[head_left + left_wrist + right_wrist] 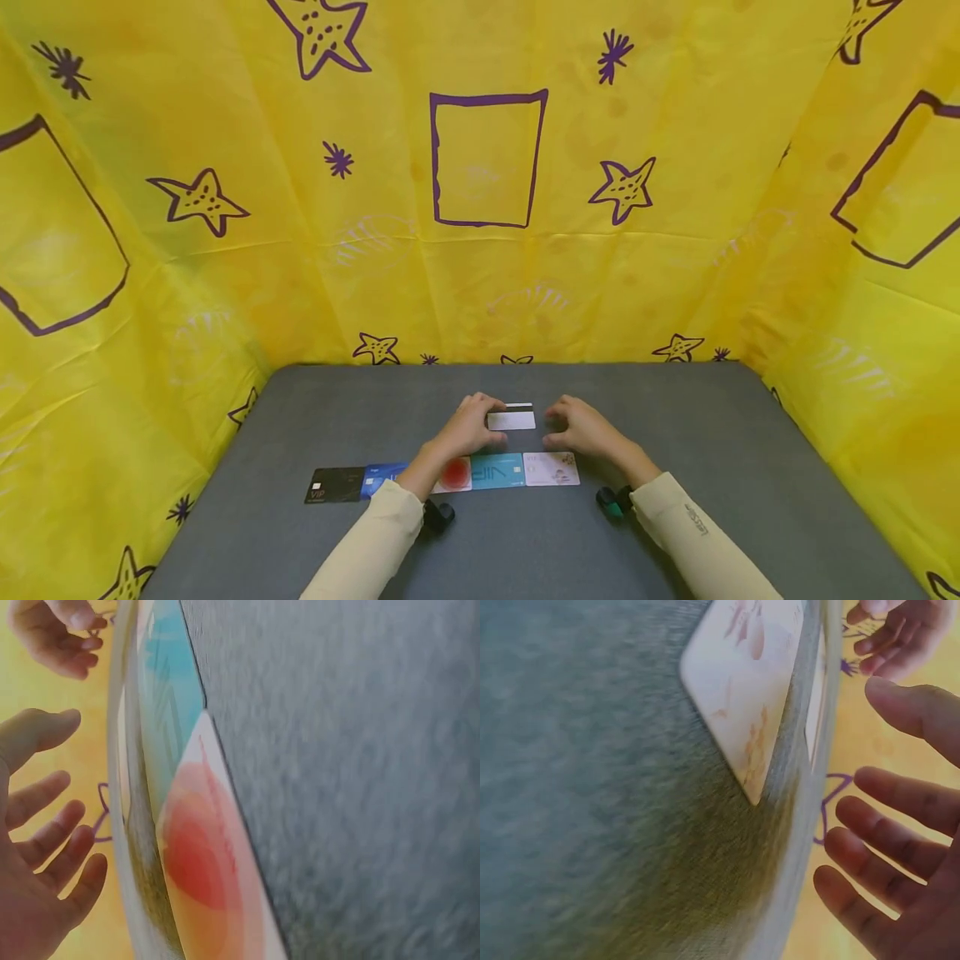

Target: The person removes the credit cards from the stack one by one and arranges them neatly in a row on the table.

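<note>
A white card with a dark stripe (pixel 517 419) lies on the grey table, beyond a row of cards. Just left of it, my left hand (pixel 467 425) has its thumb and fingers spread around the near end, and I cannot tell whether they touch it. In the left wrist view that hand (pixel 45 832) shows nothing in its grasp. My right hand (pixel 588 429) hovers to the card's right, apart from it. Its fingers (pixel 885 851) are loosely bent and spread in the right wrist view.
Side by side in the nearer row lie a black VIP card (pixel 335 485), a blue card (pixel 381 477), a card with a red circle (pixel 454 475), a teal card (pixel 498 472) and a pale patterned card (pixel 552 469). A yellow cloth (pixel 480 283) hangs around the table (pixel 675 400).
</note>
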`<action>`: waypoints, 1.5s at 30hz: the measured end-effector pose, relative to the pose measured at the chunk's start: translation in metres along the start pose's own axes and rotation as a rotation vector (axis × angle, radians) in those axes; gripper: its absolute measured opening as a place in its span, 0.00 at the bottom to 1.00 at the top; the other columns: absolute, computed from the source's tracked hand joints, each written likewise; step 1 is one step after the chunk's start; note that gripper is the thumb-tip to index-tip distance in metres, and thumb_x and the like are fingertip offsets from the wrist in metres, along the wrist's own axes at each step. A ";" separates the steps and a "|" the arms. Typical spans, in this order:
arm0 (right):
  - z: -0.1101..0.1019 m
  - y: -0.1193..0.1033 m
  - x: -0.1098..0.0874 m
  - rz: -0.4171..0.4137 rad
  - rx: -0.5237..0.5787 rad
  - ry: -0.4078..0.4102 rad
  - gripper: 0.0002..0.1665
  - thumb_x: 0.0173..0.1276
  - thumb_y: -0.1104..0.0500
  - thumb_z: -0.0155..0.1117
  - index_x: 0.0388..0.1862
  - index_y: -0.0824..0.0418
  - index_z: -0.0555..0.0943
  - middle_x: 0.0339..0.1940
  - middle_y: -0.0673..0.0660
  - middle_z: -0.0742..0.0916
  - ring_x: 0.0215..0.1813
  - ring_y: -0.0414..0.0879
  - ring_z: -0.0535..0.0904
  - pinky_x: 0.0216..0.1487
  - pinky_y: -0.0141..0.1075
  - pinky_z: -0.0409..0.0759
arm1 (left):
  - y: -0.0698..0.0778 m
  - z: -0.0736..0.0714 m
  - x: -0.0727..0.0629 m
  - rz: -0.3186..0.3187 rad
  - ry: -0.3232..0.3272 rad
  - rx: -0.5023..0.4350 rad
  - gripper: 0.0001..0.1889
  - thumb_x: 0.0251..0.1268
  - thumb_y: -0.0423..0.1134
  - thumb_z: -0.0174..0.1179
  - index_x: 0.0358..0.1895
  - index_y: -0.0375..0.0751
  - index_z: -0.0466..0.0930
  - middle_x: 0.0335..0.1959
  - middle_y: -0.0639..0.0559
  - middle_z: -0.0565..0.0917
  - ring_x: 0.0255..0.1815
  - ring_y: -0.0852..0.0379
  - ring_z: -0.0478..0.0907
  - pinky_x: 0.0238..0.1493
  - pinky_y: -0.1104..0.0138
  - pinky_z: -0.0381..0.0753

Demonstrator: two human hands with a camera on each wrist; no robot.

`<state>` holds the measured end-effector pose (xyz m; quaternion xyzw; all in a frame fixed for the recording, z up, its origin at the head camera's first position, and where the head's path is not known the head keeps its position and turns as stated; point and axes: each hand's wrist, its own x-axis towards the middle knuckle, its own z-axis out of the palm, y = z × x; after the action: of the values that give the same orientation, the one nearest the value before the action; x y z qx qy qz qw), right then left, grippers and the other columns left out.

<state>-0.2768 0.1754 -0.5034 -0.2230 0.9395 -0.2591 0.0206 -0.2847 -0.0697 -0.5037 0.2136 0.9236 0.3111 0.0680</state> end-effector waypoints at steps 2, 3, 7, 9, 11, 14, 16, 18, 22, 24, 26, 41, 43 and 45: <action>0.001 -0.002 0.005 -0.014 -0.003 0.002 0.25 0.54 0.52 0.75 0.47 0.65 0.84 0.40 0.54 0.82 0.43 0.47 0.77 0.49 0.46 0.76 | -0.004 -0.001 0.002 -0.018 0.000 0.000 0.28 0.54 0.43 0.71 0.60 0.41 0.77 0.55 0.44 0.76 0.54 0.48 0.69 0.57 0.53 0.73; 0.002 -0.003 0.007 -0.021 -0.001 0.002 0.25 0.54 0.52 0.75 0.48 0.65 0.84 0.40 0.54 0.82 0.43 0.48 0.77 0.50 0.46 0.76 | -0.005 -0.001 0.002 -0.025 -0.001 0.002 0.29 0.54 0.44 0.71 0.60 0.41 0.77 0.55 0.44 0.76 0.55 0.48 0.68 0.58 0.52 0.73; 0.004 -0.005 0.014 -0.020 0.024 0.008 0.27 0.55 0.53 0.75 0.50 0.67 0.83 0.42 0.56 0.82 0.45 0.49 0.77 0.51 0.48 0.76 | -0.010 -0.001 0.005 -0.043 -0.004 0.009 0.31 0.53 0.45 0.72 0.61 0.41 0.75 0.56 0.43 0.75 0.55 0.48 0.68 0.59 0.52 0.72; 0.005 -0.006 0.017 -0.009 0.038 0.009 0.28 0.55 0.53 0.75 0.51 0.67 0.82 0.42 0.57 0.82 0.45 0.49 0.77 0.51 0.47 0.76 | -0.012 -0.001 0.007 -0.047 -0.002 0.011 0.31 0.53 0.45 0.72 0.61 0.40 0.75 0.56 0.42 0.75 0.55 0.47 0.68 0.60 0.52 0.72; 0.006 -0.007 0.020 0.007 0.052 0.011 0.28 0.55 0.53 0.76 0.52 0.67 0.82 0.43 0.57 0.82 0.45 0.49 0.77 0.51 0.47 0.76 | -0.013 -0.001 0.009 -0.048 -0.001 0.015 0.31 0.53 0.45 0.72 0.61 0.40 0.75 0.56 0.42 0.75 0.55 0.47 0.68 0.60 0.51 0.72; 0.008 -0.008 0.024 0.021 0.064 0.010 0.28 0.55 0.53 0.76 0.52 0.67 0.82 0.43 0.57 0.82 0.44 0.48 0.76 0.51 0.47 0.76 | -0.016 -0.001 0.011 -0.060 0.001 0.014 0.31 0.53 0.45 0.72 0.61 0.40 0.75 0.57 0.41 0.75 0.57 0.46 0.68 0.62 0.51 0.71; 0.009 -0.008 0.027 0.028 0.071 0.004 0.29 0.55 0.53 0.76 0.52 0.67 0.82 0.44 0.57 0.82 0.45 0.48 0.76 0.52 0.47 0.76 | -0.019 -0.001 0.012 -0.069 0.000 0.016 0.31 0.53 0.45 0.72 0.61 0.40 0.75 0.57 0.41 0.75 0.57 0.46 0.68 0.63 0.51 0.70; 0.011 -0.008 0.029 0.033 0.071 -0.007 0.30 0.55 0.53 0.76 0.53 0.67 0.81 0.45 0.58 0.82 0.45 0.49 0.76 0.53 0.46 0.75 | -0.020 -0.001 0.013 -0.075 -0.001 0.017 0.31 0.53 0.45 0.72 0.60 0.40 0.76 0.57 0.41 0.75 0.58 0.45 0.69 0.63 0.51 0.69; 0.014 -0.008 0.034 0.030 0.065 -0.011 0.32 0.53 0.53 0.77 0.54 0.67 0.81 0.45 0.58 0.82 0.45 0.49 0.76 0.52 0.46 0.75 | -0.020 -0.001 0.015 -0.091 -0.020 0.012 0.31 0.54 0.45 0.72 0.61 0.39 0.76 0.57 0.41 0.75 0.57 0.46 0.69 0.64 0.51 0.70; 0.016 -0.007 0.036 0.019 0.052 -0.007 0.32 0.52 0.53 0.78 0.54 0.67 0.81 0.45 0.58 0.81 0.43 0.48 0.75 0.50 0.45 0.75 | -0.020 -0.001 0.017 -0.098 -0.032 0.015 0.31 0.54 0.46 0.72 0.61 0.39 0.75 0.58 0.41 0.75 0.57 0.46 0.68 0.63 0.51 0.70; 0.018 -0.007 0.039 0.009 0.043 -0.005 0.32 0.52 0.53 0.78 0.53 0.67 0.81 0.44 0.57 0.81 0.42 0.47 0.75 0.48 0.44 0.75 | -0.019 0.000 0.018 -0.107 -0.040 0.025 0.32 0.54 0.46 0.71 0.62 0.40 0.75 0.58 0.41 0.75 0.57 0.46 0.68 0.63 0.51 0.70; 0.027 -0.010 0.052 0.021 -0.072 -0.060 0.33 0.53 0.50 0.77 0.56 0.64 0.80 0.49 0.60 0.81 0.48 0.52 0.75 0.53 0.46 0.75 | -0.019 0.004 0.024 -0.145 -0.016 0.082 0.33 0.52 0.45 0.73 0.62 0.39 0.75 0.56 0.41 0.74 0.54 0.46 0.68 0.59 0.52 0.71; 0.028 -0.011 0.053 0.034 -0.076 -0.070 0.34 0.53 0.50 0.77 0.57 0.63 0.80 0.50 0.60 0.80 0.49 0.52 0.75 0.53 0.47 0.75 | -0.019 0.005 0.025 -0.160 -0.017 0.079 0.34 0.52 0.46 0.73 0.63 0.39 0.75 0.56 0.41 0.74 0.55 0.47 0.67 0.59 0.52 0.71; 0.028 -0.011 0.054 0.044 -0.080 -0.073 0.35 0.53 0.50 0.77 0.58 0.63 0.79 0.50 0.60 0.80 0.49 0.52 0.74 0.54 0.47 0.75 | -0.019 0.005 0.025 -0.173 -0.021 0.079 0.34 0.52 0.46 0.73 0.64 0.40 0.74 0.57 0.42 0.74 0.55 0.47 0.67 0.60 0.52 0.71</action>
<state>-0.3162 0.1307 -0.5182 -0.2124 0.9524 -0.2126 0.0517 -0.3128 -0.0697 -0.5191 0.1391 0.9493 0.2650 0.0960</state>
